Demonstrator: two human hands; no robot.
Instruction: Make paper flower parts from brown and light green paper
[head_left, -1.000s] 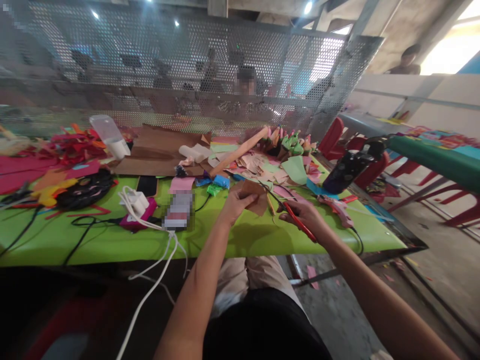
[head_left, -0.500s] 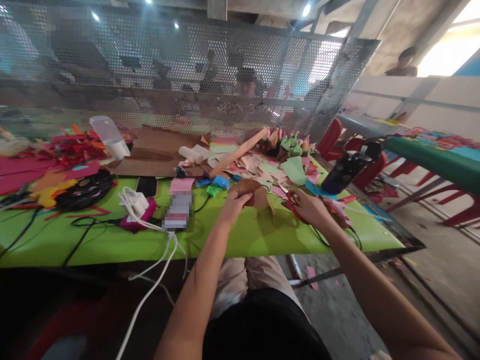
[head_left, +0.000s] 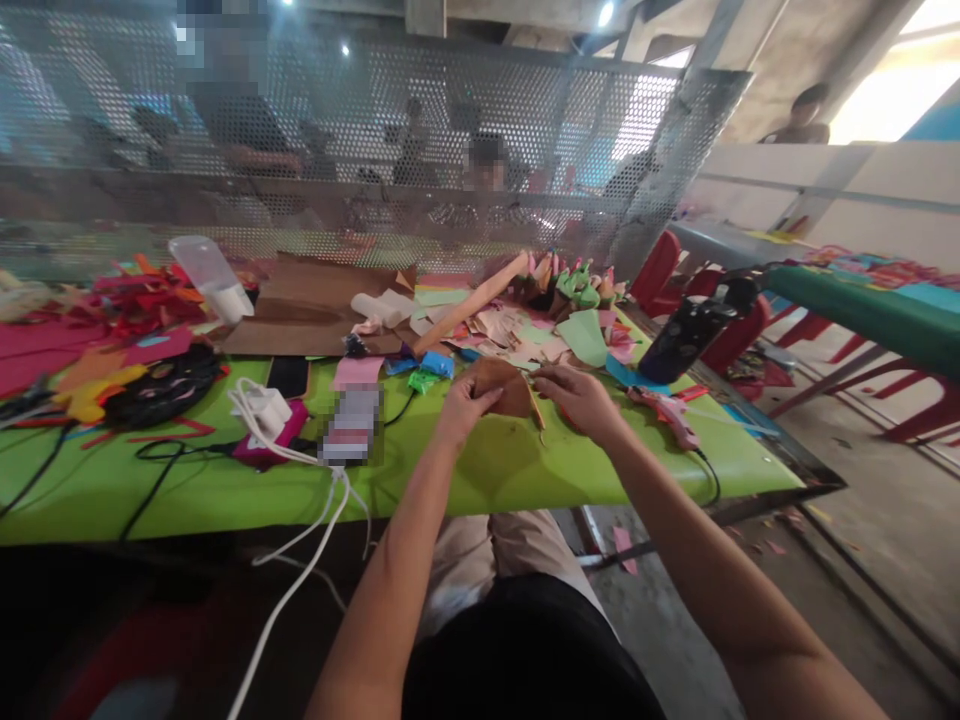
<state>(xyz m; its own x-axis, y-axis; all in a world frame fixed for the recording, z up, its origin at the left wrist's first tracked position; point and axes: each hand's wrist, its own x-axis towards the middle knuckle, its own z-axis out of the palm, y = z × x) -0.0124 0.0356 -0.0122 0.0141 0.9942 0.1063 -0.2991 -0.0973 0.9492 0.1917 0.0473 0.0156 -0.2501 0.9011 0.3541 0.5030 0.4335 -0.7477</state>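
My left hand (head_left: 459, 402) is closed on the left edge of a folded brown paper piece (head_left: 501, 384), held just above the green table (head_left: 525, 470). From the right, my right hand (head_left: 583, 402) reaches in with curled fingers, and its fingertips touch the paper's top right edge. A sliver of the red scissors (head_left: 564, 416) shows under that hand's palm, and their blades are hidden. A thin orange stick (head_left: 537, 408) lies between the two hands.
Paper scraps (head_left: 525, 340), a rolled paper tube (head_left: 471, 300) and brown cardboard (head_left: 315, 300) lie behind the hands. A white charger with cables (head_left: 259, 408), a black bottle (head_left: 694, 332), a pink glue gun (head_left: 666, 408) and a clear bottle (head_left: 206, 272) are around. A perforated metal screen (head_left: 375, 150) stands behind, with people beyond it.
My right hand with the red scissors has moved left from the table's right side up to the brown paper. The left hand has kept hold of the paper.
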